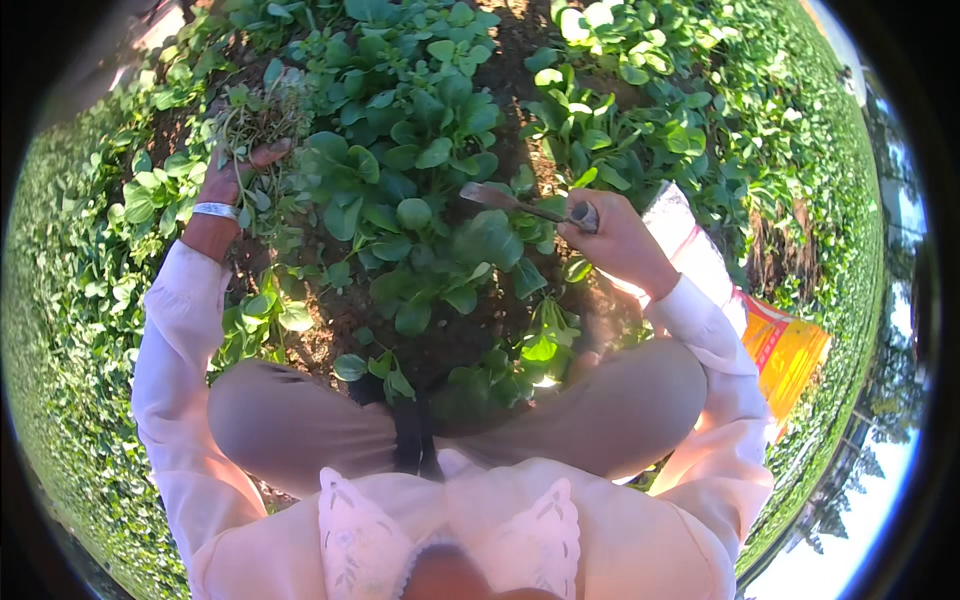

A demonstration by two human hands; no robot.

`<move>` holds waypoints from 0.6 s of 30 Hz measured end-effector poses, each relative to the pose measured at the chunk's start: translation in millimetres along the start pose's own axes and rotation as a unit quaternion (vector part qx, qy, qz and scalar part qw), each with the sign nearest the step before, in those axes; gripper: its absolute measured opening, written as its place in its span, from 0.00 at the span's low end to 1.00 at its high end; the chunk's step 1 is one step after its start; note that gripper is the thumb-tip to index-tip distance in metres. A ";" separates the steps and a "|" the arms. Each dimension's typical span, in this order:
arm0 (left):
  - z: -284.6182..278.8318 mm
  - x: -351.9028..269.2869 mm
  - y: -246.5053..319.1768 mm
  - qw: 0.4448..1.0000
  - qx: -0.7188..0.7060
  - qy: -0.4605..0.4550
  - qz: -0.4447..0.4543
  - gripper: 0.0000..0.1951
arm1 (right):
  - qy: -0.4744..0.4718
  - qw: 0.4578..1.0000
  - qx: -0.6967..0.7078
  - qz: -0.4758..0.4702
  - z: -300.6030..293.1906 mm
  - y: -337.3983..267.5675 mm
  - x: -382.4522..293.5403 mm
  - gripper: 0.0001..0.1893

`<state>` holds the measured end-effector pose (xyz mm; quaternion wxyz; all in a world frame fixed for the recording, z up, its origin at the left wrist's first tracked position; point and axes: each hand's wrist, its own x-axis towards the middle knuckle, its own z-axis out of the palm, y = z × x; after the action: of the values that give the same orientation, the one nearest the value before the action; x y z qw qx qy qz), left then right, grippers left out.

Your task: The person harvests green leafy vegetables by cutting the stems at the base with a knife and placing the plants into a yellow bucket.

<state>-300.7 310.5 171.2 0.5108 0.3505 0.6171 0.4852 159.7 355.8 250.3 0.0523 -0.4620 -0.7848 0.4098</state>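
At the left, my left hand (223, 180) holds a loose bunch of uprooted small weeds (259, 124), with stems and thin pale roots hanging over the thumb. My right hand (626, 236) grips a small hand weeding tool (506, 201); its flat, narrow metal blade points left over the leaves, and the round butt of its handle shows above my fist. Between my hands grow broad-leaved green vegetable plants (420, 150), rooted in dark soil. Some leaves just under the tool (491, 240) look blurred. The fingers beneath the weed bunch are mostly hidden.
A white, red and yellow printed woven sack (784, 349) lies by my right arm. My bent knees (292, 427) frame low seedlings (382, 371) close to my body. A strip of bare soil (525, 97) runs between the leafy rows ahead. Trees (847, 487) stand at the right rim.
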 end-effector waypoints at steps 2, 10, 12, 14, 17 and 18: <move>-11.2 62.6 -16.5 0.988 -0.081 -0.123 -0.032 0.28 | 0.069 0.997 0.013 -0.025 -1.8 16.0 -7.1 0.10; 259.5 109.1 110.8 0.921 0.121 -0.279 0.243 0.28 | 0.198 0.974 0.095 0.060 2.5 87.5 -80.5 0.08; 352.8 41.8 192.8 0.872 0.039 -0.355 0.334 0.24 | 0.251 0.962 0.103 0.017 3.2 93.5 -80.8 0.09; 448.7 -16.3 236.6 0.844 -0.138 -0.441 0.271 0.23 | 0.263 0.957 0.119 0.020 0.4 106.4 -84.2 0.06; 587.2 -91.8 255.9 0.776 -0.102 -0.565 0.261 0.26 | 0.302 0.942 0.126 0.070 5.6 126.8 -100.2 0.09; 633.3 -115.7 254.7 0.758 -0.081 -0.600 0.244 0.27 | 0.320 0.935 0.127 0.083 6.3 134.6 -111.8 0.09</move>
<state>324.8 427.8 443.9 0.6672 0.6659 0.0363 0.3319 312.0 298.1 186.2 0.3248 -0.6213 -0.6269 0.3398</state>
